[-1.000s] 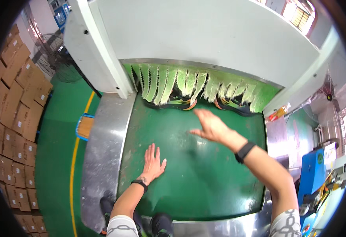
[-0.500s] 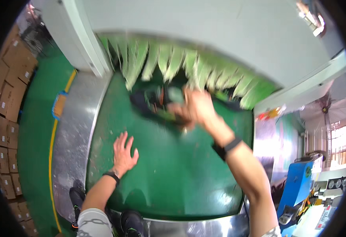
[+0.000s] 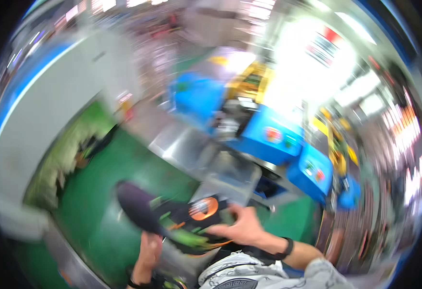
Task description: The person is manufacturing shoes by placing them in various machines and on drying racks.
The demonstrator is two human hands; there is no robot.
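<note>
A dark sneaker [image 3: 146, 209] with green and orange markings and an orange ring on it is held up in front of me, blurred by motion. My right hand [image 3: 242, 226] grips its right end, thumb toward the near side. On the near left side my left hand [image 3: 150, 248] is against the sneaker, its fingers mostly hidden behind it. A second dark shoe [image 3: 97, 144] lies on the green conveyor belt [image 3: 105, 231], by the fringed green curtain [image 3: 52, 161] of a pale machine housing.
Blue machine boxes [image 3: 273, 137] with coloured buttons stand ahead to the right, beside yellow machine parts [image 3: 252, 79]. A clear plastic bin [image 3: 235, 168] sits just beyond the sneaker. Metal edging [image 3: 71, 255] borders the belt at lower left.
My view has swung right toward the blue machines. One sneaker has come off the belt by the curtain into my hands; my left hand, empty before, is now at the sneaker.
</note>
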